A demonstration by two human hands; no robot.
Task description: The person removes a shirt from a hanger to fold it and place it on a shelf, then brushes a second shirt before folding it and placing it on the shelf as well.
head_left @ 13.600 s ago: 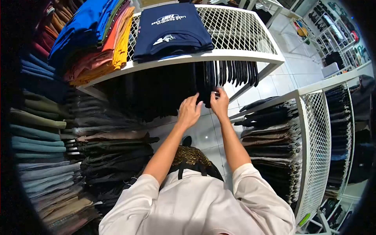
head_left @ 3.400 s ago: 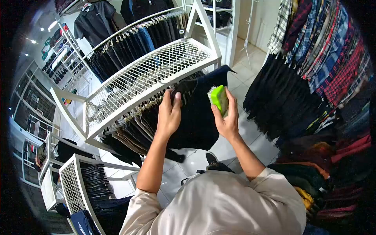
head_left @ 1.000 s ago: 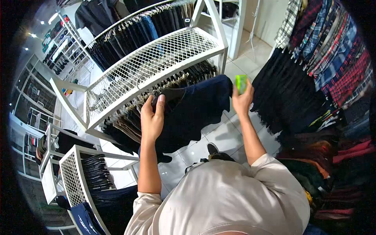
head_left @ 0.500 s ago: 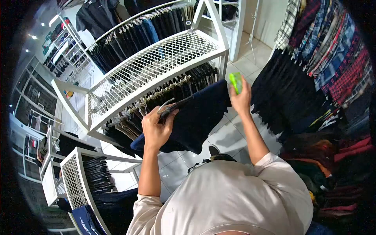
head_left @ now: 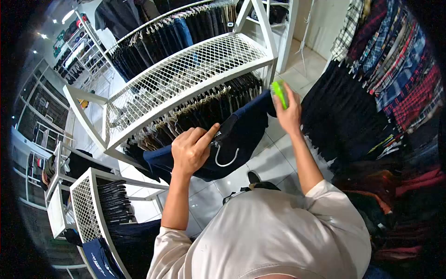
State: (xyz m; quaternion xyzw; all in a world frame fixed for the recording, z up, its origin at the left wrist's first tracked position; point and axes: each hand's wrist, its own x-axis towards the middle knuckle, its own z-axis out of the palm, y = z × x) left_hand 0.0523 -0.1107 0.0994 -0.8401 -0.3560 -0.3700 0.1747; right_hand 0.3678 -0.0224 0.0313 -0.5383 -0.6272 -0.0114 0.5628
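Note:
My left hand [head_left: 191,151] is closed at the neck of a dark navy garment [head_left: 248,132] on a hanger, its index finger stretched along the collar. The hanger's pale hook [head_left: 227,160] curves out beside that hand, towards my body. A small light label shows at the neck. My right hand [head_left: 289,111] grips a bright green brush [head_left: 280,94], held up at the garment's far right shoulder. The brush's pale bristle side faces left, towards the cloth. Folds hide the garment's lower part.
Just beyond the garment stands a white rack with a mesh shelf [head_left: 186,69], dark clothes hanging [head_left: 200,109] beneath it. Plaid shirts [head_left: 395,69] and black garments [head_left: 344,107] hang at right. A smaller white rack [head_left: 88,209] stands at lower left. White floor tiles [head_left: 274,160] show between.
The garment has turned and spread leftwards, and the hanger hook has swung from above my left hand to its right, towards me. My right hand with the brush has shifted slightly up.

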